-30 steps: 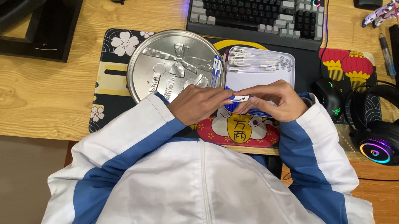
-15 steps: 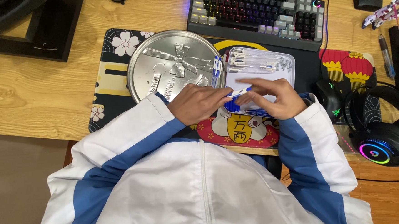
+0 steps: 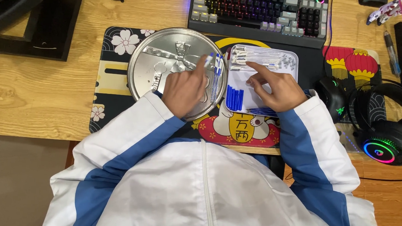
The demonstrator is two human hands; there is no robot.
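My left hand (image 3: 184,87) lies over the right part of a round silver tray (image 3: 158,60) and holds a white pen with a blue cap (image 3: 209,59) at its fingertips. Two more assembled pens (image 3: 217,77) lie along the round tray's right rim. My right hand (image 3: 275,87) rests on a white rectangular tray (image 3: 295,63), its index finger stretched toward a row of white pen barrels (image 3: 263,59) at the tray's far end. Several blue caps (image 3: 234,97) lie in the rectangular tray's left part. Nothing shows in the right hand.
Both trays sit on a patterned desk mat (image 3: 115,83) on a wooden desk. A backlit keyboard (image 3: 257,10) is behind them. A black mouse (image 3: 332,94) and headphones (image 3: 388,132) lie to the right, and a black stand base (image 3: 40,22) at far left.
My hands were joined together over the rectangular tray. They have since parted: the left moved over the round tray with a pen, and the right reached to the barrels.
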